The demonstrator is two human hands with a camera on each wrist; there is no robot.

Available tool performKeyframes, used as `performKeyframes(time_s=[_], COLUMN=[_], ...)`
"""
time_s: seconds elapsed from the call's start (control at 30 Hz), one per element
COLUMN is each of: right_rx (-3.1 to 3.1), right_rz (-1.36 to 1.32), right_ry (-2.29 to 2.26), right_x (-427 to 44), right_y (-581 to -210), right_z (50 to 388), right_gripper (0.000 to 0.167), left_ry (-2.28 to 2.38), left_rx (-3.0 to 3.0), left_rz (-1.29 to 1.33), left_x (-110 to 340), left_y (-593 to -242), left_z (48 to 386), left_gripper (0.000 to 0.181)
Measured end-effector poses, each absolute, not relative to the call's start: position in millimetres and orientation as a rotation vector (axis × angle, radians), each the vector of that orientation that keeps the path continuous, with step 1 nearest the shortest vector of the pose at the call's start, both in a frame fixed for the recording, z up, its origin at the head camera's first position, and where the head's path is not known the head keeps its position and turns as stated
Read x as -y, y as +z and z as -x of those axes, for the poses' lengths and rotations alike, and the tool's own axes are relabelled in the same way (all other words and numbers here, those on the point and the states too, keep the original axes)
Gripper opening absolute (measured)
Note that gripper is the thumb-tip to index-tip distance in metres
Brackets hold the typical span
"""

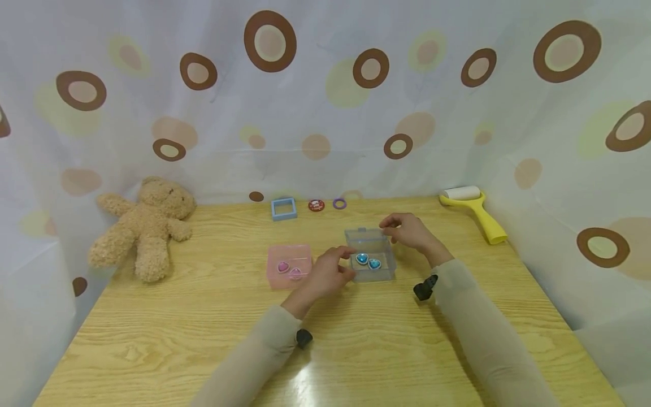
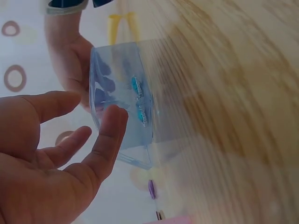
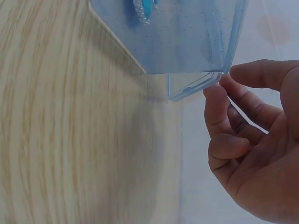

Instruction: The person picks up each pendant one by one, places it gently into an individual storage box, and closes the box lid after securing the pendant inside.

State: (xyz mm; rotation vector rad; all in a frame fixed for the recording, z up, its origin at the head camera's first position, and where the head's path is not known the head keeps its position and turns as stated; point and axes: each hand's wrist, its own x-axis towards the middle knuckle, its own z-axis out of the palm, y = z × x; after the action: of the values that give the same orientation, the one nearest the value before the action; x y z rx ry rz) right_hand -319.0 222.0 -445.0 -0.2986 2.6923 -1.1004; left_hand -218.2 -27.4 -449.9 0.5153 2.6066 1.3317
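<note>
A clear bluish plastic box [image 1: 373,275] stands on the table with its hinged lid [image 1: 367,237] raised at the back. Inside lie two blue jewels [image 1: 374,264] with silvery beaded rims. At the lid's back right corner, my right hand [image 1: 409,230] pinches the edge between thumb and fingertips, as the right wrist view shows. My left hand [image 1: 328,274] hovers by the box's left side with relaxed, slightly bent fingers [image 2: 112,126] and nothing in them. Left of it sits a pink see-through box [image 1: 285,282], partly behind the left hand, holding two pink jewels [image 1: 283,267].
Along the back edge lie a light-blue square frame [image 1: 283,217], a red round badge [image 1: 316,206] and a purple ring [image 1: 339,199]. A teddy bear [image 1: 150,229] is at the left; a yellow-handled roller [image 1: 485,220] lies at the right. A patterned curtain [image 1: 315,102] hangs behind the wooden table [image 1: 381,350].
</note>
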Motion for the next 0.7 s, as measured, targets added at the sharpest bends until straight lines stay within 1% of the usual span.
performKeyframes(time_s=[0.5,0.7], right_rx=[-2.604,-2.545], right_rz=[0.220,0.222], right_ry=[-1.096,-1.094], right_x=[-228.9,-231.2], right_y=[-450.7,-450.9], right_z=[325.9,325.6], right_gripper=[0.029,0.031], left_ry=[1.268,1.233], left_rx=[-2.640,-2.664], left_rz=[-0.453,-0.458], left_x=[18.6,19.2], left_y=[-448.0,-449.9], left_z=[220.3,219.8], left_gripper=[0.054,0.052])
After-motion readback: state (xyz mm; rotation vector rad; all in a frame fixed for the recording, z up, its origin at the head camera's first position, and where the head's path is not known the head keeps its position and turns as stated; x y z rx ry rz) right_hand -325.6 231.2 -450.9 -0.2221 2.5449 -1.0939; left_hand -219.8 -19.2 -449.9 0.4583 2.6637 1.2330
